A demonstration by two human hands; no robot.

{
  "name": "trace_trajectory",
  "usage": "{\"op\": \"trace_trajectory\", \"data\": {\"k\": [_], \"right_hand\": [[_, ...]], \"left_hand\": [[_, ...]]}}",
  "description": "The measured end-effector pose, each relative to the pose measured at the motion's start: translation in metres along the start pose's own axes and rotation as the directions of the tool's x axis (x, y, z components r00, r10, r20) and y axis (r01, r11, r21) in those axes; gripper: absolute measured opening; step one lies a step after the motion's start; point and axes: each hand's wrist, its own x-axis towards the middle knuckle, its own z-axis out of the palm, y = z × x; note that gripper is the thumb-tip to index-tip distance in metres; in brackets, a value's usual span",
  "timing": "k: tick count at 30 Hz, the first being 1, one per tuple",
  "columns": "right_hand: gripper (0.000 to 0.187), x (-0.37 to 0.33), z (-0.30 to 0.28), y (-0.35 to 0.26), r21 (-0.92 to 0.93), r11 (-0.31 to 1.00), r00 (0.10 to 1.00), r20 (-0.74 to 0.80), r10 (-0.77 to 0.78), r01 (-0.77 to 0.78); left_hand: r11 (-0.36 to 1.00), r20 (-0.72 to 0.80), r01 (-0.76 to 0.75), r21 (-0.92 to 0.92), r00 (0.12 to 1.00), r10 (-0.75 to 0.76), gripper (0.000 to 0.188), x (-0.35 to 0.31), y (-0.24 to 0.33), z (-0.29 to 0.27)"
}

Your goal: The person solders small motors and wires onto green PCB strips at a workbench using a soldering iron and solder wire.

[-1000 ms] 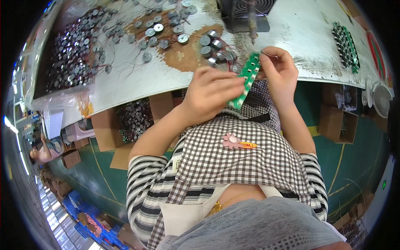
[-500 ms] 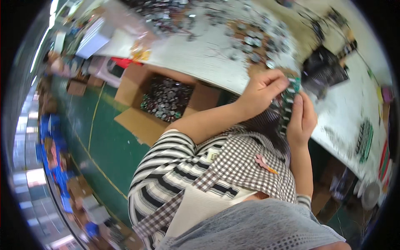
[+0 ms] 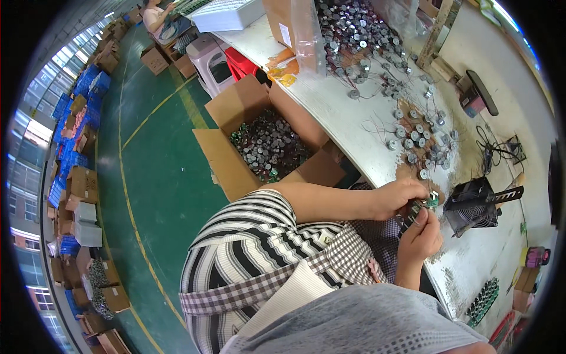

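While left hand (image 3: pixel 402 199) and right hand (image 3: pixel 421 239) pinch the green circuit board (image 3: pixel 434 201) between them, the step appears to be manual board work, next calling for steady two-handed hold, with round motors (image 3: pixel 423 174) beyond the grip and a black fan (image 3: pixel 469 217) to its right.

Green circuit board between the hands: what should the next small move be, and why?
Probably tilt the green circuit board face-up without letting go, for a clearer look: the left hand and right hand both grip it, and their fingers cover part of it.
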Motion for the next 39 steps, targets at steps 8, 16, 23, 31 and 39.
{"op": "trace_trajectory", "data": {"k": [8,16,23,31,39], "right_hand": [[0.022,0.017,0.004,-0.006,0.183,0.947,0.942,-0.159,0.295,-0.265],[0.02,0.003,0.001,-0.004,0.063,0.99,0.99,-0.059,0.126,-0.122],[0.024,-0.003,0.01,-0.008,0.323,0.846,0.9,0.048,0.434,-0.425],[0.016,-0.006,0.012,-0.004,0.116,0.983,0.98,-0.122,0.155,-0.141],[0.023,-0.007,0.004,-0.006,0.091,0.943,0.944,-0.048,0.326,-0.32]], "left_hand": [[0.735,0.041,-0.529,0.424,0.822,0.568,0.021,0.004,-0.01,0.013],[0.999,0.038,-0.04,-0.027,0.998,0.041,0.018,0.006,0.005,0.015],[0.739,0.02,-0.57,0.359,0.796,0.605,0.012,0.004,-0.003,0.015],[0.983,-0.115,-0.051,0.177,0.991,0.072,0.015,0.007,0.009,0.01],[0.932,0.055,-0.245,0.267,0.969,0.239,0.015,0.003,-0.012,0.0]]}}
